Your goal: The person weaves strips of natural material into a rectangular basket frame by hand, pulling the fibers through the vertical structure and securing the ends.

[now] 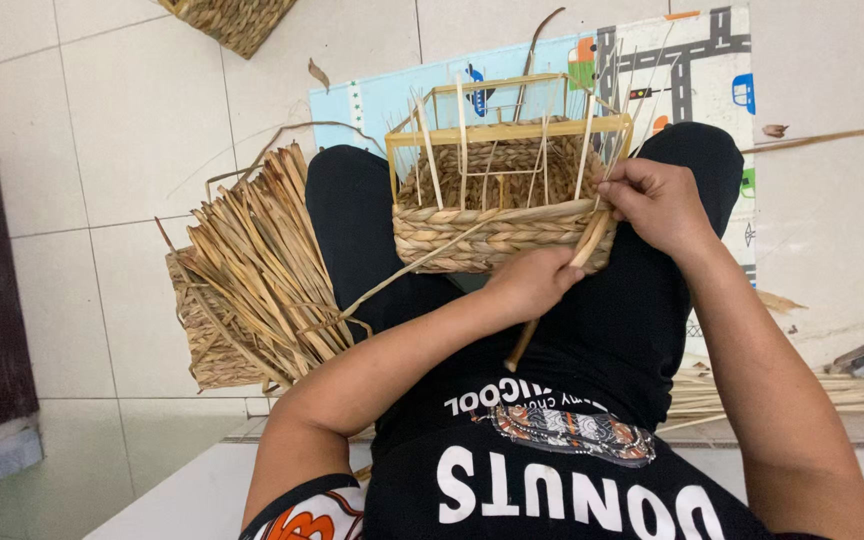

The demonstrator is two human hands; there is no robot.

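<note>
Currently, both hands work one flat straw strand (pixel 584 245) at the front right corner of a half-woven basket (pixel 497 235). The right hand (pixel 657 200) is closed around the upper part of the strand, pinching it against the basket's wall near the corner upright. The left hand (pixel 532 280) is closed on the same strand lower down, its loose tail (pixel 520 350) hanging toward the lap.

The basket rests on the person's knees, over black trousers. Its lower wall is finished in thick, twisted, rope-like rows; above them a yellow wire frame (pixel 507 130) stands bare, with thin pale stakes (pixel 430 150) rising upright along the sides.

Judged from this, the step in hand is laying another weaving row along the front wall. The next move calls for steady tension and a tight bend around the corner.

A fanned bundle of dry straw (pixel 257 265) lies on a second woven piece (pixel 207 350) at the person's left, on the pale tiled floor (pixel 102 130). A printed play mat (pixel 702 60) lies beyond the knees.
</note>
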